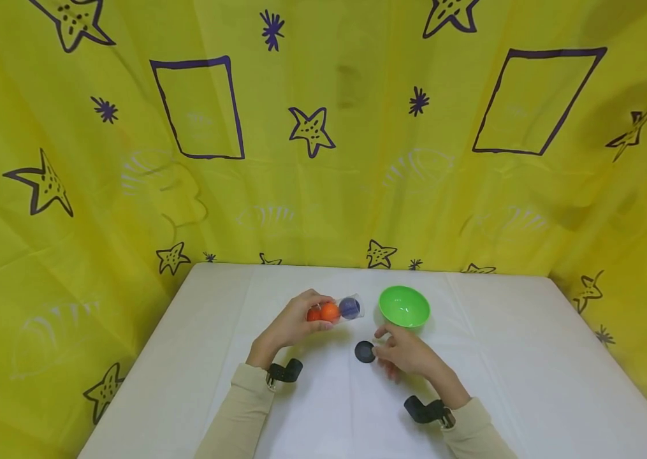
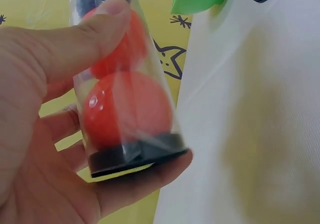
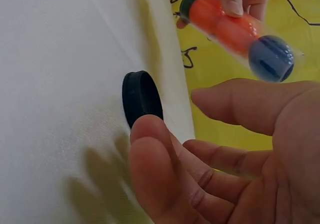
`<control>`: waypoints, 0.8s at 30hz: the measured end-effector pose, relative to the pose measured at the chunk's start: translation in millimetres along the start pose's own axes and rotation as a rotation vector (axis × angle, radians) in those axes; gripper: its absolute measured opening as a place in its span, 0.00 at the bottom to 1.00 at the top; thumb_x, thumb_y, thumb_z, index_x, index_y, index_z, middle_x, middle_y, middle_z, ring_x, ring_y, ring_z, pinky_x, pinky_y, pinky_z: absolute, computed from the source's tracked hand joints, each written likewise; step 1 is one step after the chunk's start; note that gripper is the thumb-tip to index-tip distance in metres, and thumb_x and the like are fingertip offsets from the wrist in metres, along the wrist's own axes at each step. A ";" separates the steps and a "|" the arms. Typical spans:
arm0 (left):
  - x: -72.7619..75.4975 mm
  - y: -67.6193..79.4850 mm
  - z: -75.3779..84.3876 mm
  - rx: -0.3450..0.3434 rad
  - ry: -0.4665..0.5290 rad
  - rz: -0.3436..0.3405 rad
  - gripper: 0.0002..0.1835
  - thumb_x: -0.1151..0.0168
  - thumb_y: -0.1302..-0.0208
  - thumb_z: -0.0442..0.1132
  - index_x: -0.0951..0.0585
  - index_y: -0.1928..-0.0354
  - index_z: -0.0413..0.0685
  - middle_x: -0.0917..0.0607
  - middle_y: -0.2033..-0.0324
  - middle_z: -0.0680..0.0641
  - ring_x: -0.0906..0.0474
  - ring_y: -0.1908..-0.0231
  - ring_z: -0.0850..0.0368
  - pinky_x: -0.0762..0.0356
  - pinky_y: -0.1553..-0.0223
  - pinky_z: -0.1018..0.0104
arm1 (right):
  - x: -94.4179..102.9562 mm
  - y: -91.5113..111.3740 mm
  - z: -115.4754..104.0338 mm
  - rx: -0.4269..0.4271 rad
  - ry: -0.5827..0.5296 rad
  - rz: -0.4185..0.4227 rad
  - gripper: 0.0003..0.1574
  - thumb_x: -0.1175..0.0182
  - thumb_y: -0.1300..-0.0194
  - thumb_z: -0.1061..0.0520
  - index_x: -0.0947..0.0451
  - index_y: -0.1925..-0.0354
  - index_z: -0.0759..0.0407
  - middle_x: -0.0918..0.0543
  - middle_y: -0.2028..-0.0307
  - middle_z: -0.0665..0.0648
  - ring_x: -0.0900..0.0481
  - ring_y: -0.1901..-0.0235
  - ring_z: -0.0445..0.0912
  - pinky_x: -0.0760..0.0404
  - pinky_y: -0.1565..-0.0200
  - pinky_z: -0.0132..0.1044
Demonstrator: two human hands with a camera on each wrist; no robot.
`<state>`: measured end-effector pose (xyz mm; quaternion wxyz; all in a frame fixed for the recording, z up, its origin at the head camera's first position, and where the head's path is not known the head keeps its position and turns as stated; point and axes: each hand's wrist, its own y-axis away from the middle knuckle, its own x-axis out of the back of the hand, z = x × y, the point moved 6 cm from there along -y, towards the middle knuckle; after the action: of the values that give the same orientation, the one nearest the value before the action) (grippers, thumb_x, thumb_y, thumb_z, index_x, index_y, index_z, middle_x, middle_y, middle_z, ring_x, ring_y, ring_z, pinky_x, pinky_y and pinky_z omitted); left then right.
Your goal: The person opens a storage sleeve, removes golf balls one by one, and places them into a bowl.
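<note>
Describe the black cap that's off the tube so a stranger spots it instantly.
On the white table, find the green bowl. The cap is the black disc nearer the person, by the right hand. Unlike the other black cap, it isn't on the ball-filled tube.

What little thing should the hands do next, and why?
I'd guess the left hand could bring the clear tube over the green bowl. The tube's end by the blue ball looks uncapped, a black cap is at the right hand, and the bowl is close by.
</note>
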<state>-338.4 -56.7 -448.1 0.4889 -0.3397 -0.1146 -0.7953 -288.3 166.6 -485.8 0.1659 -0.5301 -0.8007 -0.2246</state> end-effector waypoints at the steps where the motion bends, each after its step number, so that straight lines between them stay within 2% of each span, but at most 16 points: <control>1: 0.2 0.0 0.6 -0.002 -0.007 0.004 0.24 0.26 0.39 0.38 0.18 0.41 0.47 0.19 0.55 0.49 0.26 0.54 0.54 0.24 0.49 0.59 | 0.9 0.1 -0.6 0.000 -0.001 0.000 0.20 0.38 0.30 0.61 0.29 0.45 0.70 0.18 0.76 0.59 0.22 0.84 0.48 0.19 0.79 0.43; 8: -1.5 0.0 3.7 -0.019 -0.025 -0.012 0.22 0.26 0.39 0.37 0.17 0.42 0.49 0.21 0.55 0.47 0.26 0.53 0.53 0.26 0.47 0.56 | 6.6 0.6 -6.2 0.023 -0.008 0.018 0.22 0.38 0.29 0.59 0.28 0.43 0.71 0.17 0.74 0.61 0.21 0.82 0.48 0.18 0.78 0.45; 14: -5.2 -0.5 3.3 -0.039 -0.034 -0.043 0.22 0.27 0.37 0.38 0.18 0.41 0.49 0.15 0.48 0.46 0.22 0.49 0.52 0.24 0.41 0.51 | 12.7 -1.3 -7.0 0.023 -0.007 0.053 0.22 0.39 0.28 0.58 0.27 0.42 0.70 0.17 0.71 0.61 0.20 0.78 0.49 0.18 0.75 0.43; 19: -5.5 -1.0 5.5 -0.059 -0.030 -0.041 0.22 0.27 0.38 0.37 0.18 0.41 0.48 0.14 0.48 0.46 0.22 0.49 0.52 0.24 0.41 0.49 | 17.6 -3.9 -6.4 0.051 -0.030 0.088 0.22 0.38 0.28 0.57 0.26 0.42 0.69 0.16 0.68 0.63 0.21 0.77 0.49 0.20 0.74 0.39; 24: -4.9 -1.6 5.5 -0.048 -0.039 -0.018 0.25 0.24 0.41 0.37 0.17 0.40 0.48 0.14 0.49 0.46 0.23 0.49 0.52 0.23 0.42 0.51 | 21.1 -5.6 -8.4 0.103 -0.079 0.103 0.25 0.38 0.28 0.56 0.28 0.39 0.69 0.16 0.65 0.66 0.20 0.71 0.52 0.19 0.70 0.40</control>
<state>-336.0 -49.7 -447.0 0.4712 -0.3656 -0.1079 -0.7954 -301.3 176.5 -469.2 0.1727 -0.5696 -0.7889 -0.1532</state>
